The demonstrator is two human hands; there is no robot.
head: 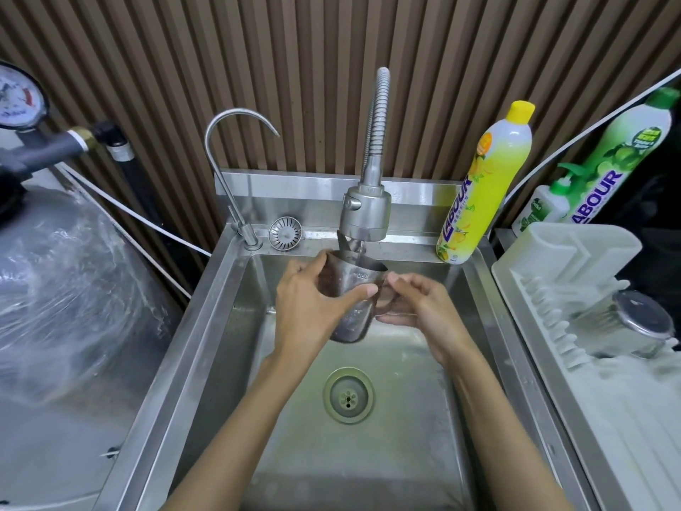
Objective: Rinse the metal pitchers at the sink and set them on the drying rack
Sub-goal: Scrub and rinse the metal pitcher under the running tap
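Over sink basin (228,326), pitcher (348,328) inside left grip (306,307)

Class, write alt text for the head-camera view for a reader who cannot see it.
A person holds a metal pitcher under the sprayer tap above a sink, left hand gripping its body, right hand its handle. A second pitcher rests on the drying rack.
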